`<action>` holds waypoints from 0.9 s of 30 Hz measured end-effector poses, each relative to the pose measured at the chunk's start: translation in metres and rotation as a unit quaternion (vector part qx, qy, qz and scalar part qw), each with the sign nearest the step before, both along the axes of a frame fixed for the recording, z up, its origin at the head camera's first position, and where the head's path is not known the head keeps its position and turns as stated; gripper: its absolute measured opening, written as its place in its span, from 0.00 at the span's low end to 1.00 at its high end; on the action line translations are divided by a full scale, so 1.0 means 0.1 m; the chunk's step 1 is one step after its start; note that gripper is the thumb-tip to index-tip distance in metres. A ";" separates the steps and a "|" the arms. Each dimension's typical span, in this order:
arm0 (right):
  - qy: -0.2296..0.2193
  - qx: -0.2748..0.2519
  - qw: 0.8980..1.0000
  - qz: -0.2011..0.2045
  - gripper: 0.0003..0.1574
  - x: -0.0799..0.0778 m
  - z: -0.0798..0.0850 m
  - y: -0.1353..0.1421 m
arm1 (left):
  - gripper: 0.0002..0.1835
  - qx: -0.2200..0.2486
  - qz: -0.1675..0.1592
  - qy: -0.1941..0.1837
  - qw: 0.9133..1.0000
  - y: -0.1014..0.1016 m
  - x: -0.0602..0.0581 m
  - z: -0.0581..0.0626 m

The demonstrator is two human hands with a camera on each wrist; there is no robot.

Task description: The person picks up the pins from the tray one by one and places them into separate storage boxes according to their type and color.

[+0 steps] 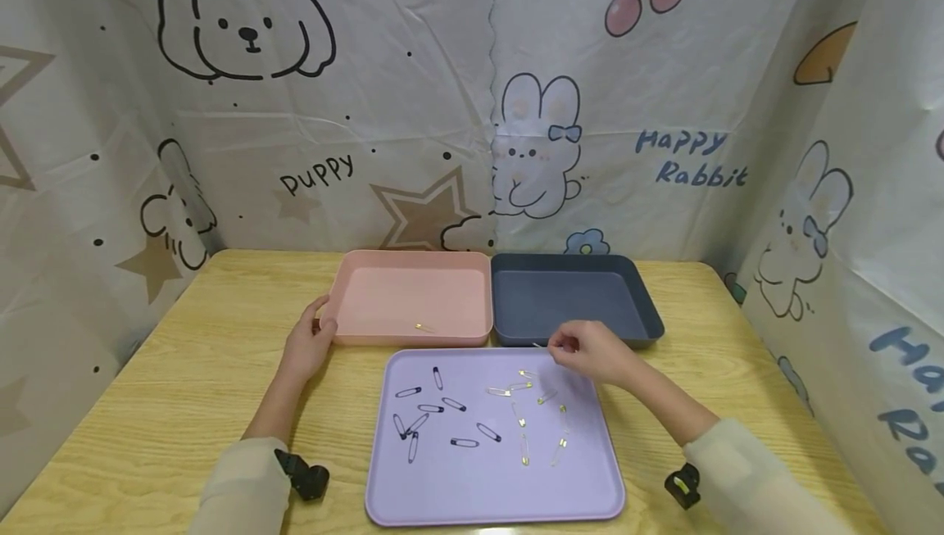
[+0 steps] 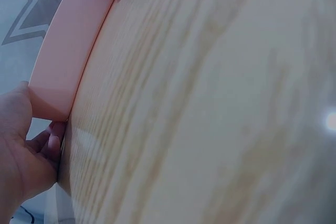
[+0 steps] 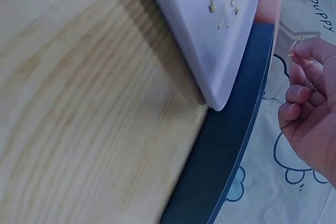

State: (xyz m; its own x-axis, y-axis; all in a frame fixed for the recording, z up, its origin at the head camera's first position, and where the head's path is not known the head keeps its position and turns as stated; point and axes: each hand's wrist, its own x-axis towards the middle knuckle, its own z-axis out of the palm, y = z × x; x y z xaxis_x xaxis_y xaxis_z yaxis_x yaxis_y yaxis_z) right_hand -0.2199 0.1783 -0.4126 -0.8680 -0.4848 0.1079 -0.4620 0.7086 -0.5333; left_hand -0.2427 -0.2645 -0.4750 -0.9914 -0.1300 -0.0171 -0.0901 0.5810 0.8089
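Note:
My right hand (image 1: 593,352) pinches a gold safety pin (image 3: 295,46) between thumb and forefinger, its other fingers curled. In the head view, this hand appears by the front edge of the dark blue tray (image 1: 575,297). My left hand (image 1: 306,346) holds the left end of the pink tray (image 1: 409,289), with thumb and fingers at its near corner. One gold safety pin (image 1: 420,327) lies in the pink tray. On the lilac tray (image 1: 494,494), several black safety pins (image 1: 465,442) lie scattered at left and several gold safety pins (image 1: 525,449) at right.
The pink and dark blue trays stand side by side behind the lilac tray on a wooden table (image 1: 221,363). A printed curtain (image 1: 413,109) hangs behind the table and along its sides. Each wrist carries a small black camera (image 1: 304,476).

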 end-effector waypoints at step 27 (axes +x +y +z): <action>0.006 -0.023 1.000 -0.008 0.09 -0.31 0.11 -0.29 | 0.30 -0.004 -0.004 -0.009 1.000 0.00 -0.02 0.00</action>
State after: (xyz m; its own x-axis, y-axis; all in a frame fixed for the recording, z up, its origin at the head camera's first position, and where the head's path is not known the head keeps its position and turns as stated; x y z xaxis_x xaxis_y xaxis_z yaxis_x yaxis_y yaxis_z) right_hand -0.2511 0.1492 -0.4021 -0.8744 -0.4645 0.1402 -0.4569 0.6911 -0.5600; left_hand -0.2442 -0.2648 -0.4754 -0.9920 -0.1220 -0.0332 -0.0992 0.5876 0.8030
